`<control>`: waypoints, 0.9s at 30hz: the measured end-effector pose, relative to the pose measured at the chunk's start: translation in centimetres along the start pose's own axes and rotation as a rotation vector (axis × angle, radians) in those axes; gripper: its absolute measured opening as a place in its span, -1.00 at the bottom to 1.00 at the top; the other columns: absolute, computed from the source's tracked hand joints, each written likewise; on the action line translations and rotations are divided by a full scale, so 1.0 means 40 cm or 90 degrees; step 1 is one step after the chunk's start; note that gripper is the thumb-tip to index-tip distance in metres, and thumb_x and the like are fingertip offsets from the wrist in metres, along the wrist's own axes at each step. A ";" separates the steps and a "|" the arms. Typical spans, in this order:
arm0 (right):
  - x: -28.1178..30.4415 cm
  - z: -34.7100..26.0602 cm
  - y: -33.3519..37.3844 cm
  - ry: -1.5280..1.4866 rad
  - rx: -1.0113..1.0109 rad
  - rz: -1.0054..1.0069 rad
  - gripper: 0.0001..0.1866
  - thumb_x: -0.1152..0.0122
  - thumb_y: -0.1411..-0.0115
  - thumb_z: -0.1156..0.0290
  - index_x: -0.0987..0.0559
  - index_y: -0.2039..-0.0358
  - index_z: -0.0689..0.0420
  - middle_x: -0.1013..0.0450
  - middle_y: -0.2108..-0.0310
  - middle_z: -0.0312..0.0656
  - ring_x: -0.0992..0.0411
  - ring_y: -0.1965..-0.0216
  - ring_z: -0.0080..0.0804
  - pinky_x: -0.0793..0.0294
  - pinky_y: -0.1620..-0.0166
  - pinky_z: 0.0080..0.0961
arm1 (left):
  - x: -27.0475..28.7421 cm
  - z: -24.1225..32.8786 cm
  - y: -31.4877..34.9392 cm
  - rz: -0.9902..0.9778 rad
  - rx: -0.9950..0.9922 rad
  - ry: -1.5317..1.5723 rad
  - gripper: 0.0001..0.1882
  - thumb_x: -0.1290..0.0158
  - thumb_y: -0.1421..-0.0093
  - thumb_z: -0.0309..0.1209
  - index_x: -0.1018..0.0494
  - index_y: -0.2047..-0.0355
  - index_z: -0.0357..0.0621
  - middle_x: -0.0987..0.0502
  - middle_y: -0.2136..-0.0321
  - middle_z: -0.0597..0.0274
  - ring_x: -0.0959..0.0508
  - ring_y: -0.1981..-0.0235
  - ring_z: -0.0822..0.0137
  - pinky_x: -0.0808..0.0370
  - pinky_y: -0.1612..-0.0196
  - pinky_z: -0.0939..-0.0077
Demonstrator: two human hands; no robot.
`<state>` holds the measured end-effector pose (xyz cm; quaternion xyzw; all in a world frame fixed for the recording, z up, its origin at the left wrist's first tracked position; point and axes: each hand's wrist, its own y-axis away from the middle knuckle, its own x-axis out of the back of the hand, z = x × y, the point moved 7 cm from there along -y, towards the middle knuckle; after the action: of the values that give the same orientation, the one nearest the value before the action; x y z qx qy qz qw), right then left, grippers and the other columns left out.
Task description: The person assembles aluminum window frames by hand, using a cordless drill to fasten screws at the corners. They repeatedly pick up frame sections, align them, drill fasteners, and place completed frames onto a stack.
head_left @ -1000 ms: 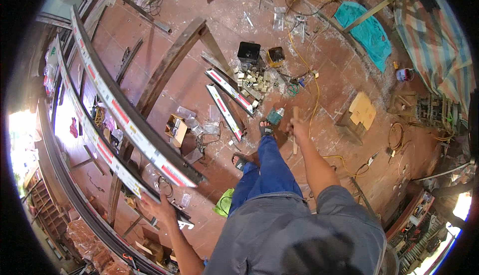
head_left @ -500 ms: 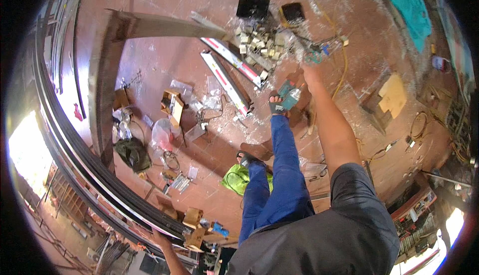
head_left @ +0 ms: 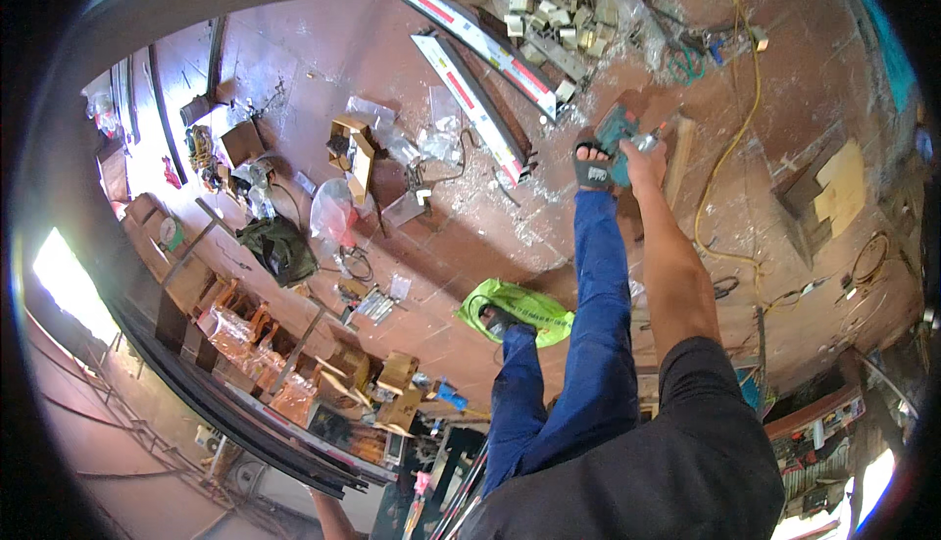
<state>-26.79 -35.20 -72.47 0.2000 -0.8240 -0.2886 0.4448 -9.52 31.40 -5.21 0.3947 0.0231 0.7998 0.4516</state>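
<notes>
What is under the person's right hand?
A teal power tool shows partly beneath the right hand, beside the sandalled foot; the palm and whatever it covers cannot be seen.

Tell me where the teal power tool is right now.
In the head view, the teal power tool is right of centre, beside the toes of the sandalled right foot, with the right hand at it and a wooden strip farther right.

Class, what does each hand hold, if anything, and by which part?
The left hand holds the long dark bars near their lower end. The right hand is at the teal drill; its grip is unclear.
</notes>
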 end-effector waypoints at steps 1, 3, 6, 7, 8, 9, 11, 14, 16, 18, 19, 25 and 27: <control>0.035 -0.016 0.009 0.068 0.019 -0.004 -0.30 -0.55 0.03 0.14 -0.47 -0.05 0.22 -0.60 0.09 0.07 -0.57 0.05 0.03 -0.51 -0.03 -0.12 | -0.008 0.020 0.001 -0.002 -0.023 -0.011 -0.15 -0.04 -0.39 -0.28 0.13 -0.57 -0.01 -0.12 -0.46 0.05 -0.37 -0.29 0.13 -0.39 -0.30 0.23; 0.095 -0.079 0.016 0.016 0.067 -0.125 -0.23 -0.55 0.03 0.11 -0.45 -0.11 0.26 -0.57 0.02 0.14 -0.55 -0.01 0.12 -0.50 -0.07 -0.11 | -0.039 0.041 0.006 -0.014 -0.075 -0.030 -0.14 -0.04 -0.39 -0.31 0.15 -0.57 0.00 -0.10 -0.48 0.06 -0.36 -0.31 0.14 -0.39 -0.30 0.25; 0.291 -0.290 0.092 -0.015 0.108 -0.292 -0.28 -0.54 -0.02 0.14 -0.48 -0.11 0.26 -0.59 0.05 -0.02 -0.57 0.01 -0.11 -0.52 -0.04 -0.25 | -0.072 0.061 0.014 -0.032 -0.166 -0.074 -0.13 -0.04 -0.38 -0.36 0.16 -0.58 0.00 -0.06 -0.50 0.08 -0.35 -0.32 0.14 -0.39 -0.30 0.29; 0.367 -0.371 0.133 -0.041 0.129 -0.381 -0.28 -0.53 -0.03 0.13 -0.49 -0.12 0.25 -0.59 0.05 -0.08 -0.58 0.02 -0.22 -0.52 -0.03 -0.28 | -0.078 0.066 0.025 -0.034 -0.200 -0.107 -0.12 -0.04 -0.38 -0.37 0.17 -0.58 0.00 -0.05 -0.51 0.09 -0.34 -0.33 0.15 -0.39 -0.30 0.30; 0.485 -0.480 0.199 -0.062 0.139 -0.389 -0.27 -0.52 -0.06 0.12 -0.48 -0.16 0.24 -0.59 0.05 -0.13 -0.57 0.03 -0.29 -0.53 -0.05 -0.31 | -0.052 0.068 0.020 -0.023 -0.259 -0.201 -0.11 -0.04 -0.38 -0.35 0.19 -0.58 -0.05 -0.03 -0.51 0.06 -0.26 -0.37 0.14 -0.25 -0.36 0.27; 0.598 -0.580 0.282 -0.081 0.155 -0.396 -0.26 -0.50 -0.10 0.11 -0.46 -0.20 0.22 -0.58 0.05 -0.17 -0.56 0.03 -0.36 -0.53 -0.06 -0.34 | -0.021 0.060 0.012 -0.006 -0.318 -0.286 -0.09 -0.05 -0.37 -0.34 0.21 -0.58 -0.11 0.00 -0.51 0.04 -0.18 -0.41 0.14 -0.12 -0.41 0.24; 0.768 -0.633 0.344 -0.313 0.101 -0.561 -0.19 -0.42 -0.14 0.03 -0.40 -0.28 0.23 -0.57 0.02 -0.13 -0.54 0.00 -0.29 -0.52 -0.11 -0.30 | -0.003 0.042 -0.003 0.002 -0.310 -0.303 -0.06 -0.12 -0.33 -0.22 0.14 -0.56 -0.16 0.13 -0.56 -0.04 0.06 -0.55 0.08 0.16 -0.53 0.21; 0.894 -0.861 0.637 -0.780 0.178 -0.572 -0.18 -0.31 -0.22 -0.05 -0.33 -0.32 0.25 -0.54 -0.02 -0.06 -0.51 0.03 -0.22 -0.50 -0.12 -0.30 | -0.099 0.150 0.031 0.029 -0.332 -0.386 0.00 -0.19 -0.28 -0.13 0.09 -0.55 -0.16 0.04 -0.53 -0.15 0.01 -0.53 -0.06 0.05 -0.50 0.14; 0.858 -0.958 0.739 -0.897 0.242 -0.509 -0.20 -0.28 -0.25 -0.09 -0.35 -0.28 0.25 -0.53 0.00 -0.06 -0.50 0.07 -0.22 -0.50 -0.10 -0.31 | -0.046 0.112 0.054 0.055 -0.305 -0.456 0.02 -0.22 -0.26 -0.09 0.08 -0.55 -0.16 -0.04 -0.50 -0.20 -0.09 -0.48 -0.11 -0.01 -0.48 0.11; 0.858 -1.004 0.834 -0.972 0.281 -0.460 -0.25 -0.25 -0.27 -0.14 -0.39 -0.20 0.23 -0.51 0.07 -0.09 -0.47 0.13 -0.25 -0.49 -0.05 -0.33 | 0.004 0.058 0.020 0.047 -0.320 -0.481 0.10 -0.31 -0.17 -0.12 0.09 -0.55 -0.16 -0.13 -0.44 -0.26 -0.17 -0.43 -0.15 -0.07 -0.46 0.11; 0.867 -1.018 0.870 -0.988 0.294 -0.439 -0.29 -0.24 -0.28 -0.18 -0.41 -0.14 0.21 -0.50 0.12 -0.13 -0.45 0.17 -0.28 -0.49 -0.01 -0.34 | -0.002 0.078 0.027 0.037 -0.330 -0.337 0.11 -0.34 -0.11 -0.17 0.03 -0.53 -0.19 -0.17 -0.42 -0.27 -0.21 -0.41 -0.15 -0.11 -0.45 0.13; 0.862 -1.011 0.923 -0.686 0.277 -0.674 -0.78 -0.18 -0.40 0.22 -0.46 0.20 0.09 -0.42 0.35 -0.29 -0.37 0.33 -0.43 -0.43 0.16 -0.37 | 0.034 0.071 -0.007 0.033 -0.250 -0.340 0.26 -0.35 0.06 -0.22 0.14 -0.57 -0.09 -0.42 -0.21 -0.31 -0.48 -0.18 -0.10 -0.38 -0.26 0.19; 0.916 -1.076 1.138 -0.635 0.319 -0.585 -0.78 -0.16 -0.42 0.22 -0.49 0.23 0.12 -0.43 0.39 -0.31 -0.38 0.38 -0.40 -0.43 0.15 -0.36 | 0.024 0.071 -0.049 -0.142 -0.229 0.034 0.24 -0.31 0.08 -0.30 0.12 -0.57 -0.09 -0.29 -0.38 -0.11 -0.41 -0.29 0.08 -0.31 -0.31 0.35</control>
<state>-12.79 -35.20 -1.27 0.4667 -0.8028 -0.3060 -0.2101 -6.55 32.34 -3.44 0.2816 -0.0648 0.7460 0.6000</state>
